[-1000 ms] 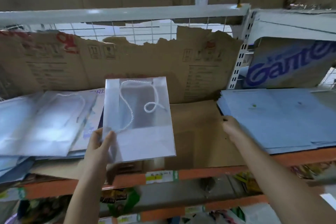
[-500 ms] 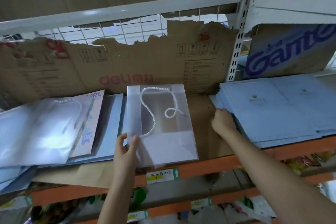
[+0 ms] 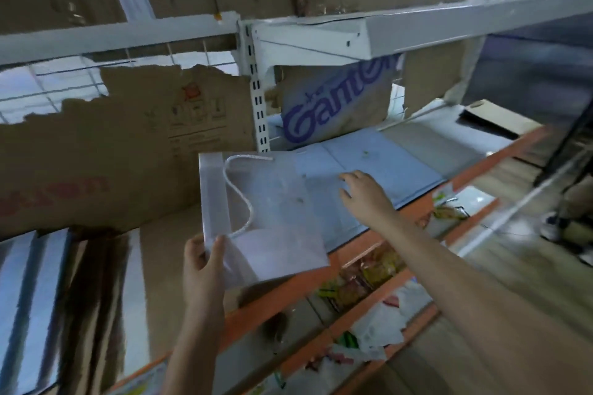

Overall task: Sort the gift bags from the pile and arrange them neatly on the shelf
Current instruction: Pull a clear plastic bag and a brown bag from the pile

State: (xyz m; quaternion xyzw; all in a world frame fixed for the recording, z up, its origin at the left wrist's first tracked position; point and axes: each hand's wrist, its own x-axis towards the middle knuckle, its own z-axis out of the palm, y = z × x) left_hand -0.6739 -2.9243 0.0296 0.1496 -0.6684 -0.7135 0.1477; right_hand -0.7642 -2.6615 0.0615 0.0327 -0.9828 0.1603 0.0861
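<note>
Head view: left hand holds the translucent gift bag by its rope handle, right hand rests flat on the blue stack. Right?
Not quite. In the head view the left hand pinches the translucent gift bag at its bottom corner; the rope handle lies loose. The right hand does rest on the blue stack.

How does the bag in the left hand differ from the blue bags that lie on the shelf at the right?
The held bag is translucent white; the blue bags are opaque pale blue. The held bag is off the shelf, pinched at its lower corner by the left hand; the blue bags lie on the shelf under the right hand. The held bag shows a white cord handle; no handle shows on the blue bags. Both are folded flat.
</note>
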